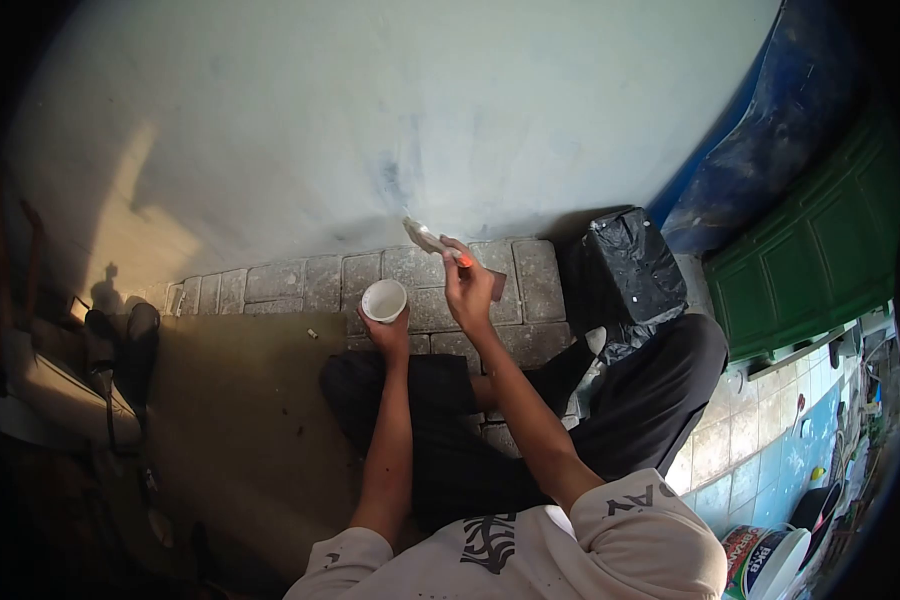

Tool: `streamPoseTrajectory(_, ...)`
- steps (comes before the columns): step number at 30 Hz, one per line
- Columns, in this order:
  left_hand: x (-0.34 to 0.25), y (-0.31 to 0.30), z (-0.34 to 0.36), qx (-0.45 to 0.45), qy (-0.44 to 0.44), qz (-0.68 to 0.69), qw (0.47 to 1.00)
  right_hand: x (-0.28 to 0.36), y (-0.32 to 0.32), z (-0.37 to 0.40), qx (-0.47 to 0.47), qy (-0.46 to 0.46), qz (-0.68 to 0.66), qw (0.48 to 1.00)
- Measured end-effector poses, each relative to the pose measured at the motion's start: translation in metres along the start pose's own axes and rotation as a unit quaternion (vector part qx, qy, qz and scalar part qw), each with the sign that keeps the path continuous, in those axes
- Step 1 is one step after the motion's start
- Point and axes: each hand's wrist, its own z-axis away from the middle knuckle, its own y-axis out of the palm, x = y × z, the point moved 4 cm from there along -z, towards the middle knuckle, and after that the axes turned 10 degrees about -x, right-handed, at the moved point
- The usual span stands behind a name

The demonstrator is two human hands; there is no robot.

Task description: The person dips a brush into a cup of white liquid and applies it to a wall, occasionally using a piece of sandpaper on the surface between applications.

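Note:
My left hand (385, 328) is wrapped around a white cup (384, 287), its open top facing up and its inside pale. Raised to the right of the cup, my right hand (466, 292) grips the orange handle of a paintbrush (425, 236). The brush's whitish head points up and left, close to the lower part of the pale wall (370, 130). Grey-blue smudges mark the wall just above the brush tip. A small brown flat piece (499, 286) shows beside my right hand, partly hidden by it.
Paving blocks (275, 280) run along the wall's foot, with a brown mat (240, 400) on the left. A black plastic-wrapped block (635, 265) stands right of my legs. Farther right are a green panelled door (820, 235) and a labelled paint bucket (770, 562). Dark shoes (120, 345) lie left.

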Motion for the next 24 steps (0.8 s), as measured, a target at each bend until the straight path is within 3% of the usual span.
streamPoseTrajectory(2,-0.006,0.000,0.000,0.033,-0.016,0.015,0.999,0.028,0.023,-0.006,0.049,-0.063,-0.002,0.997)
streamPoseTrajectory(6,0.004,0.003,-0.003,0.023,0.003,0.029,0.999,0.060,0.036,-0.022,0.094,-0.064,-0.004,0.994)
streamPoseTrajectory(9,0.008,0.000,-0.001,0.026,0.016,0.007,1.000,0.077,0.024,-0.034,0.192,-0.023,0.002,0.981)
streamPoseTrajectory(12,-0.006,0.002,-0.002,0.046,-0.029,0.017,0.998,0.088,0.010,-0.036,0.267,-0.025,0.108,0.957)
streamPoseTrajectory(17,-0.003,0.005,-0.001,0.035,0.054,0.003,0.998,0.066,0.010,-0.030,0.265,-0.035,0.131,0.955)
streamPoseTrajectory(19,-0.007,0.005,0.000,0.045,0.055,0.012,0.997,0.063,0.014,-0.026,0.262,-0.023,0.126,0.957)
streamPoseTrajectory(22,-0.002,0.009,0.001,0.056,0.058,0.016,0.997,0.067,0.021,-0.024,0.251,-0.079,0.084,0.961)
streamPoseTrajectory(24,-0.001,0.008,0.001,0.057,0.059,0.006,0.997,0.068,0.024,-0.021,0.294,-0.067,0.153,0.941)
